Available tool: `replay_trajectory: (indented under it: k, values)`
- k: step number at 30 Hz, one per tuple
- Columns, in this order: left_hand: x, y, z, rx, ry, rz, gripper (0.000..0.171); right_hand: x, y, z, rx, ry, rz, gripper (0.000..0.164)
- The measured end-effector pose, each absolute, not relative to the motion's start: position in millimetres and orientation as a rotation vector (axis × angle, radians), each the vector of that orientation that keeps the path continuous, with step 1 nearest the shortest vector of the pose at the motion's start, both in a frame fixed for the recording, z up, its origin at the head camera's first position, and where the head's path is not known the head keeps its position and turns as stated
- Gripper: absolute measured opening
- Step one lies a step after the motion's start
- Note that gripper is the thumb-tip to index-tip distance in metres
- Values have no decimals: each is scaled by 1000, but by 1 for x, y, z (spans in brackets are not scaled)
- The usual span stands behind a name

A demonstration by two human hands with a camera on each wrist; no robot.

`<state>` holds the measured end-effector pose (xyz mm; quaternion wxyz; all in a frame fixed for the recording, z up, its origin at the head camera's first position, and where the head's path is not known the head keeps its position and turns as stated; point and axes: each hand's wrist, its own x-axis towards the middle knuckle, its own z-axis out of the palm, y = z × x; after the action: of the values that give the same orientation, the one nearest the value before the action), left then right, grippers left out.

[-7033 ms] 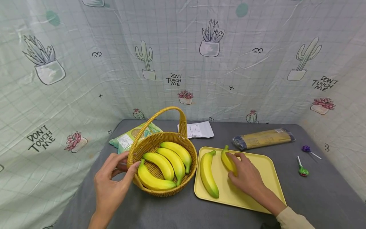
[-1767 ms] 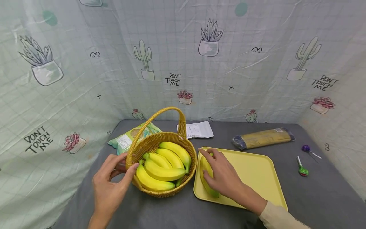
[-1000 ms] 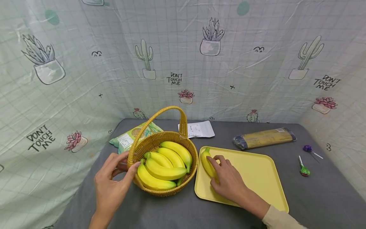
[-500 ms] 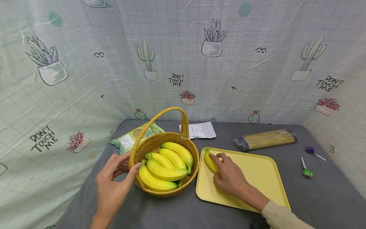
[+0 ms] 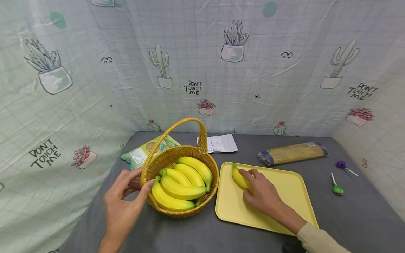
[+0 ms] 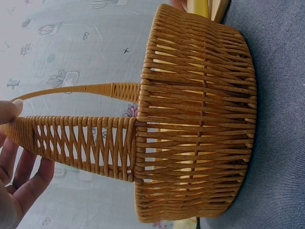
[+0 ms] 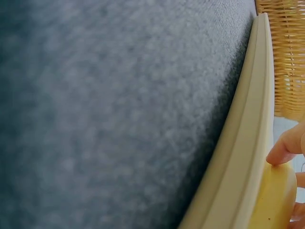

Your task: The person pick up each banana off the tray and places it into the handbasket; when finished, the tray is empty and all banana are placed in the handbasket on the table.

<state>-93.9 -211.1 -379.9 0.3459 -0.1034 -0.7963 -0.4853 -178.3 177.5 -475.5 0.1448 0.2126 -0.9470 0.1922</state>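
Observation:
A yellow wicker basket holds several bananas, one lying across the top of the others. My left hand grips the base of its handle, thumb on one side and fingers on the other. To the right, my right hand holds a single banana over the yellow tray, fingers on one side and thumb on the other. The lower end of that banana is hidden under the hand. Close to the tray's rim in the right wrist view, a fingertip presses the banana.
Behind the basket lie a green snack bag and a white packet. A long yellow package lies beyond the tray. Two lollipops, one purple and one green, lie at the right. A printed curtain hangs behind the grey table.
Since the oldest frame, one banana has gone from the tray into the basket. My right hand has then gripped the other banana and shifted it rightward. The left hand stays on the basket handle.

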Motion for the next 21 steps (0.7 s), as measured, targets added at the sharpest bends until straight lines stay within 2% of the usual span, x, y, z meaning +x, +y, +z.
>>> replay_trajectory:
  k: [11,21]
  values:
    - [-93,-213,-379,-274,-2062,-1264,42,-176,189,-468,578,-2683,589,63]
    - [-93,-213,-379,-296,-2055,-1249,43,-177,196,-453,553,-2679,595,65]
